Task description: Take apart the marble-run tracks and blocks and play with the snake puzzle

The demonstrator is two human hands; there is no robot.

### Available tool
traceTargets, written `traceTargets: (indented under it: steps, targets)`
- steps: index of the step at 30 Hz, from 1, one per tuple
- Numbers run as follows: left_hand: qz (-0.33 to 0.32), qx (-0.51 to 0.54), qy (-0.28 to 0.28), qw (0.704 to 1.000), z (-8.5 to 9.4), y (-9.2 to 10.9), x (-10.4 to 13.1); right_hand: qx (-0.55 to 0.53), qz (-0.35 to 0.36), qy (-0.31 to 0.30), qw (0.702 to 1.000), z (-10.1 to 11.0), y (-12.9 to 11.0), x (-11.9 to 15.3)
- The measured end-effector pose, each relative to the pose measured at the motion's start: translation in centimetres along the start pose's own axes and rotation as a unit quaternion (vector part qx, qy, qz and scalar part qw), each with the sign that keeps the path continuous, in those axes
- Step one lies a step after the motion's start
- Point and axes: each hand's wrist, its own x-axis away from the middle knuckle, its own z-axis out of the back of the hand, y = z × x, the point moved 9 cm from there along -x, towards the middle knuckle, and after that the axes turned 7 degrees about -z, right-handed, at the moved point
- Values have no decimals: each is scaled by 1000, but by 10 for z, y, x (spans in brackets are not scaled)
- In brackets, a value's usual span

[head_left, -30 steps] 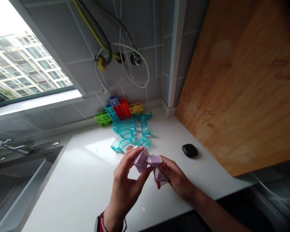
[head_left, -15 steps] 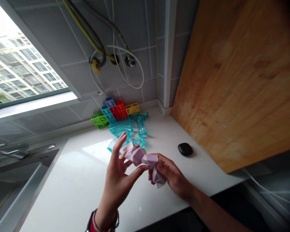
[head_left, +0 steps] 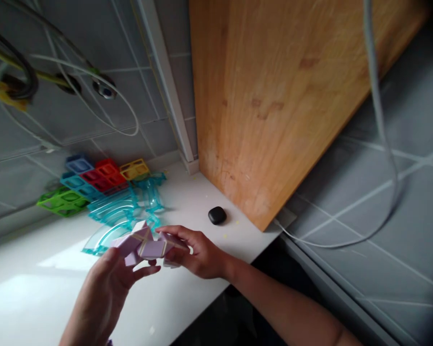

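Observation:
Held above the white counter [head_left: 144, 307] is a lilac and white twisty snake puzzle [head_left: 153, 249], made of angular wedge segments and bent into a jagged shape. My left hand [head_left: 108, 281] grips its left end, thumb on the near side and other fingers partly hidden beneath. Around the right end, my right hand [head_left: 205, 254] is closed with its thumb in front and index finger along the top. Part of the puzzle is covered by the right-hand fingers. Just beyond it lie translucent teal plastic track pieces [head_left: 115, 206].
Against the tiled wall stand perforated plastic blocks: green [head_left: 63, 201], blue [head_left: 79, 164], red [head_left: 108, 174] and yellow [head_left: 134, 169]. A black rounded case [head_left: 217, 215] lies right of my hands. A large wooden board [head_left: 252, 110] leans at the corner, and a white cable [head_left: 386, 139] hangs beside it.
My view has swung to the right, so the window and sink are out of sight. The puzzle has turned in my hands, and my left thumb now presses its left end.

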Motion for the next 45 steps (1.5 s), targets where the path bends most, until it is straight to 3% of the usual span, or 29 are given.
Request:
traceTargets:
  steps: [5,10,13,18,23,27,30,34,36,42,45]
  targets:
    - [1,4,-13,1000,-24,8,11,189,68,43,979,6,-9,5]
    - [-14,3,-40,999,-33,15,18,214,71,40,973,3,-2,3]
    - [-10,2,-35,999,-28,14,19,226,90,40,969,2,-5,2]
    - [-1,-13,30,999,-13,1,21,275,113,53,953,4,-5,0]
    - [13,3,98,995,4,-26,49,324,99,10,941,-8,10,-2]
    - [-29,-34,145,988,6,-29,85,275,66,-32,959,-18,18,4]
    - [-114,-133,137,975,-14,-12,107,195,7,-59,979,-21,27,13]
    - [-202,-204,110,952,-44,1,127,140,-3,-109,984,-29,34,22]
    - [-234,-216,128,939,-50,3,138,129,-12,-119,984,-30,37,25]
    - [-229,-185,154,943,-66,-7,161,114,-25,-154,981,-29,35,42]
    - [-230,-170,176,942,-62,-10,168,104,-31,-191,976,-30,35,50]
